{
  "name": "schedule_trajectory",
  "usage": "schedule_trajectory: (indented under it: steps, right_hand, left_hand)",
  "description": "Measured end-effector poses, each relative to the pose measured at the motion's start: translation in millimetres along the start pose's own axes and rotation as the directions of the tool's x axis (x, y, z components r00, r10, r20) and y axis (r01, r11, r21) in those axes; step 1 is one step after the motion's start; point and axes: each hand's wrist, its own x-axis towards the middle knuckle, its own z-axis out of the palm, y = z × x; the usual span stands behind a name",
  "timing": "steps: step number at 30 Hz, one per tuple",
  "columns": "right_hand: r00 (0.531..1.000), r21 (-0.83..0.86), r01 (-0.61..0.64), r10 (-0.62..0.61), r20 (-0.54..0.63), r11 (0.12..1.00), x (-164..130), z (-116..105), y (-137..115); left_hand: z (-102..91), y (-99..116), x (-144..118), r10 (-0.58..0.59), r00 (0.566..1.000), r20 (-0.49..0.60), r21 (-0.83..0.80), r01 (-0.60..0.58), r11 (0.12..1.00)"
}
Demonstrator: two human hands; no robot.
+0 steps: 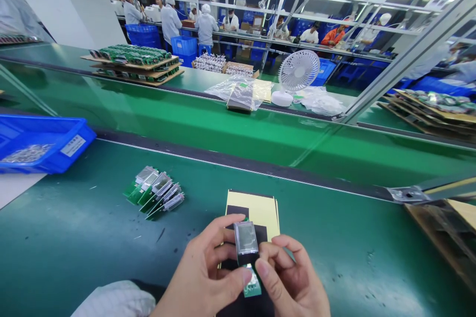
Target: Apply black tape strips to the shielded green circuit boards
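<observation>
both hands meet low in the middle, left hand (203, 277) and right hand (293, 282) pinching one small display module (247, 252), its long axis running 12 to 6 o'clock, above a yellow sheet (260, 210).

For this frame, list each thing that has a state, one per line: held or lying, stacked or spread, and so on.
display module: held upright between both hands.
left hand: pinching the module's lower end.
right hand: gripping the module's right side.
yellow sheet: lying flat on the bench.
finished modules: lying fanned in an overlapping row.
blue bin: open, holding small metal parts.
white fan: standing upright; cannot tell whether spinning.
</observation>
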Motion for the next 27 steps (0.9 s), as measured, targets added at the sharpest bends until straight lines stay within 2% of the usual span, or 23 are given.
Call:
schedule_trajectory:
  steps: [17, 23, 27]
  right_hand:
    - [0.988, -0.175, 0.099, -0.118, -0.102, 0.980, -6.0, 7.2, 1.9]
    - [0.999, -0.201, 0.032, -0.032, 0.003, 0.979, -4.7, 8.5, -2.4]
    - [1.000, -0.166, 0.011, -0.010, 0.010, 0.986, -4.2, 9.0, -1.4]
  left_hand:
    - [9.9, 1.7, -0.4, 0.029, 0.994, -0.109, -0.081, -0.038, 0.996]
    - [7.8, -2.5, -2.3, 0.048, 0.995, -0.090, -0.017, -0.049, 0.999]
    - [8.2, -3.3, -2.7, 0.070, 0.987, -0.141, 0.018, -0.068, 0.998]
